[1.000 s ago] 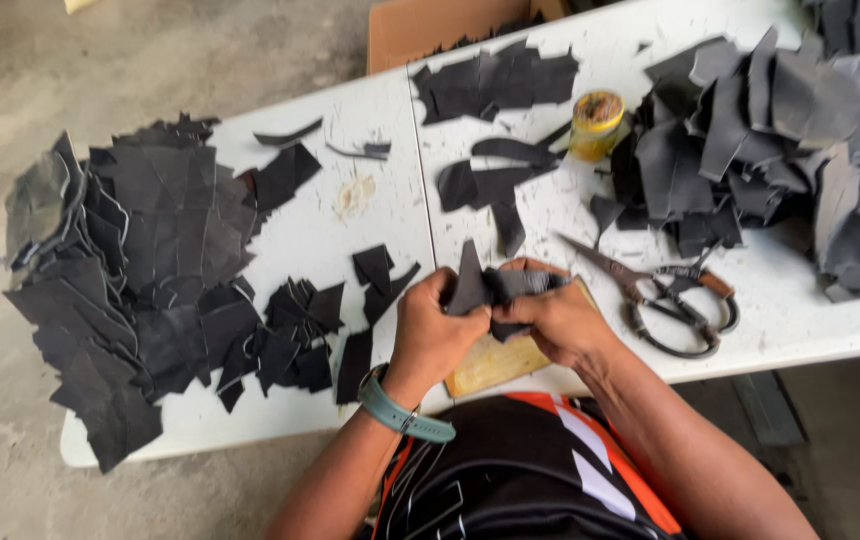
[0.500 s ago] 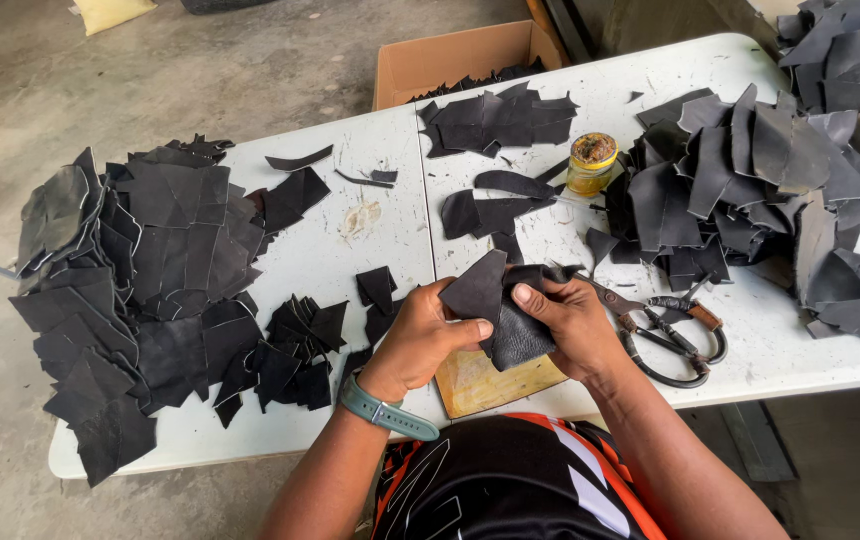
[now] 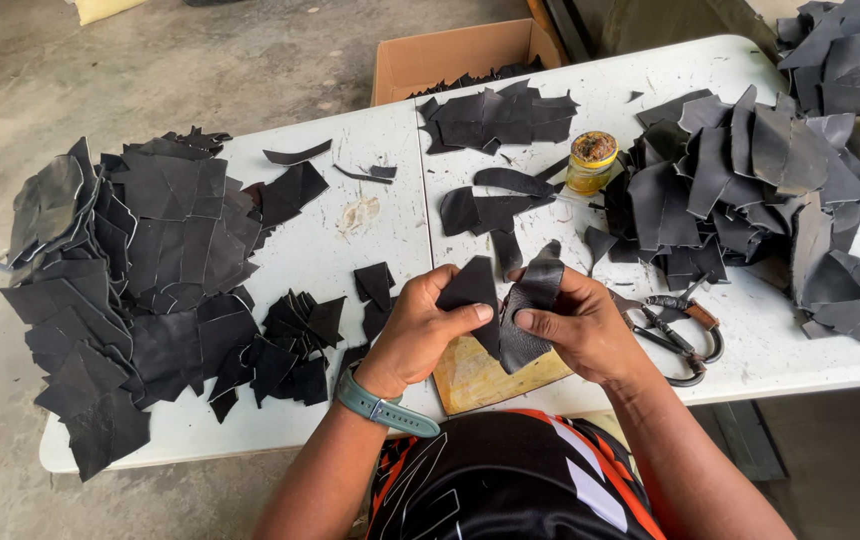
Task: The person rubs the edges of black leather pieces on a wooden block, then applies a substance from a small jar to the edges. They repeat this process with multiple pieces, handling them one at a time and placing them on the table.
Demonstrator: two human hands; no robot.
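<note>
Seen from the head camera, the left hand (image 3: 420, 330) and right hand (image 3: 575, 325) together pinch a black leather piece (image 3: 505, 305), thumbs pressed on top, just above a wooden board (image 3: 475, 378) at the near edge of a white table (image 3: 350, 215). Scissors (image 3: 675, 330) lie just right of the right hand, a large pile of black scraps (image 3: 140, 280) lies to the left, and a small yellow jar (image 3: 591, 162) stands beyond the hands.
</note>
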